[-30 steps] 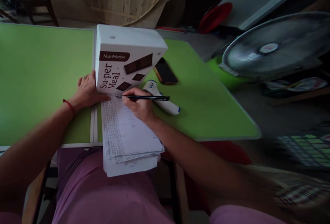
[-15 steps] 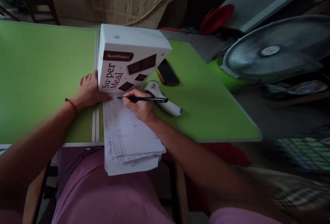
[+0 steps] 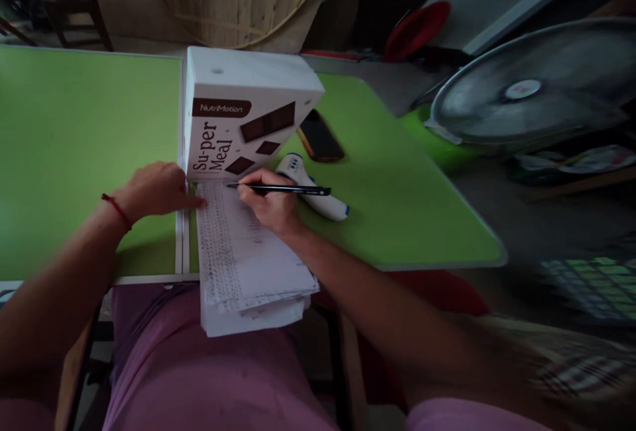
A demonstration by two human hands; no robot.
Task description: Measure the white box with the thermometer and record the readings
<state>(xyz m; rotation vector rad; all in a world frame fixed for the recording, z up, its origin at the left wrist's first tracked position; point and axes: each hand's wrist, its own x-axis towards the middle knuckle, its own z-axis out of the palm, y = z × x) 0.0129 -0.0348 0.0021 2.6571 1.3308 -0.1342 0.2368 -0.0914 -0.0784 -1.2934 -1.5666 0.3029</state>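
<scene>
My right hand (image 3: 272, 202) is closed around a black pen (image 3: 293, 189), its tip at the upper part of a stack of paper sheets (image 3: 278, 269). Dense rows of handwriting run down the left side of the top sheet. My left hand (image 3: 159, 189), with a red string on the wrist, is open at the sheets' upper left edge. Its thumb stretches onto the paper; the other fingers bend down beside the box and are mostly hidden. A white box (image 3: 223, 136) printed "NutriMotion Su-per Meal" stands upright just beyond the sheets.
A white infrared thermometer (image 3: 325, 206) lies right of my right hand, partly behind it. Behind that is a dark phone (image 3: 322, 136). The green table (image 3: 417, 219) has a seam left of the box. A large fan (image 3: 521, 87) stands to the right. The sheets overhang the front edge.
My left hand has pulled back from the box's side toward me, its fingers now bent and its thumb lower on the paper edge. My right hand stays with the pen at nearly the same spot.
</scene>
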